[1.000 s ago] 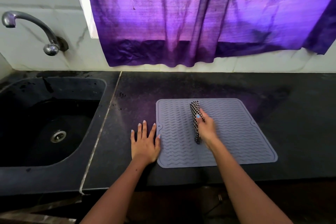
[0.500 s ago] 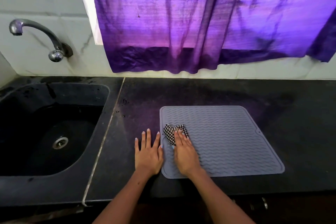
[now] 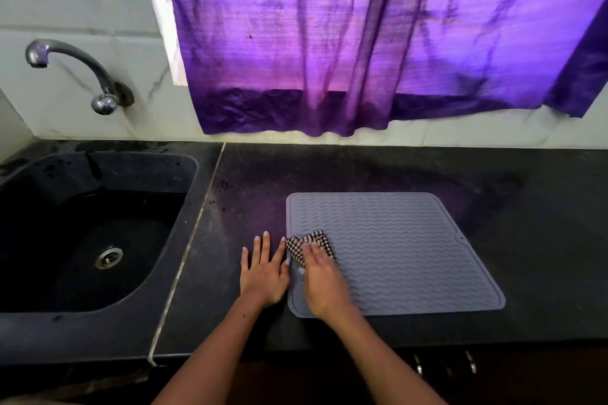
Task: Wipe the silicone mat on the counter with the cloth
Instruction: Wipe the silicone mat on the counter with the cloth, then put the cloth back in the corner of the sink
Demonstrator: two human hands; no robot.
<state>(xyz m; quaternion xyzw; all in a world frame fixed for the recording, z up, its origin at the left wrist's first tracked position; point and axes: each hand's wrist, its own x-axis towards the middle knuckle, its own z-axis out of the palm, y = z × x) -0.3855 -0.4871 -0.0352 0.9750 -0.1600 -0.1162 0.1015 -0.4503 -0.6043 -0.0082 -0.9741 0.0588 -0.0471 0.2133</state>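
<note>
Silicone mat (image 3: 411,250), grey and ridged with wavy lines, lies flat on the dark tabletop (image 3: 543,223), at about four o'clock from the sink (image 3: 98,171) and below the purple curtain (image 3: 362,43). We are in the wiping step itself: our right hand (image 3: 324,286) presses the checked cloth (image 3: 304,246) down on the mat's nine-o'clock edge, the grip flat with fingers together on top of the bunched fabric rather than pinching it. Our left hand (image 3: 263,273) rests palm-down on the tabletop just beside that same edge, fingers spread, its thumb side touching or nearly touching the mat; we judge it is there to steady the mat against sliding. The cloth covers only a small patch near the left edge, and the wide stretch toward three o'clock shows no sign we can read of being wiped or not. The next move, we judge, calls for a firm sweep of the cloth toward three o'clock, with pressure enough to follow the ridges while the left hand holds the mat in place. We see no brand, label or writing on the mat, cloth, tap (image 3: 65,66) or curtain.
</note>
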